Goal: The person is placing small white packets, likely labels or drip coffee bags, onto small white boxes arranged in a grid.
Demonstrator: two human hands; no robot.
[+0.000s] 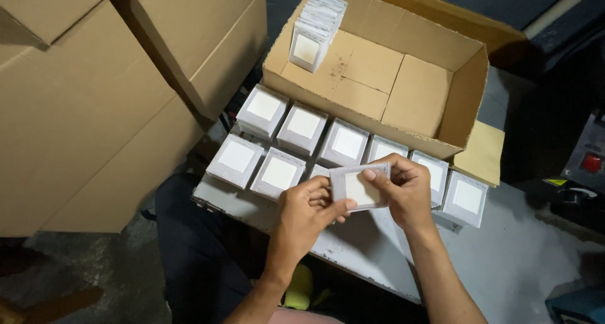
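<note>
Both forearms are brought in from the bottom edge, wrists bent so the hands meet over the front of the white table [504,261]. The left hand [304,214] is curled, fingers closed on the lower left side of a small stack of cards [359,186], thumb laid across its lower edge. The right hand [408,191] is wrapped around the right side, fingertips pinched on the top edge. The stack is grey-bordered with a pale square in the middle, held tilted just above more stacks [277,173] lined up in rows. Behind those, an open cardboard box [403,91] is seen with one row stood up in its far corner.
</note>
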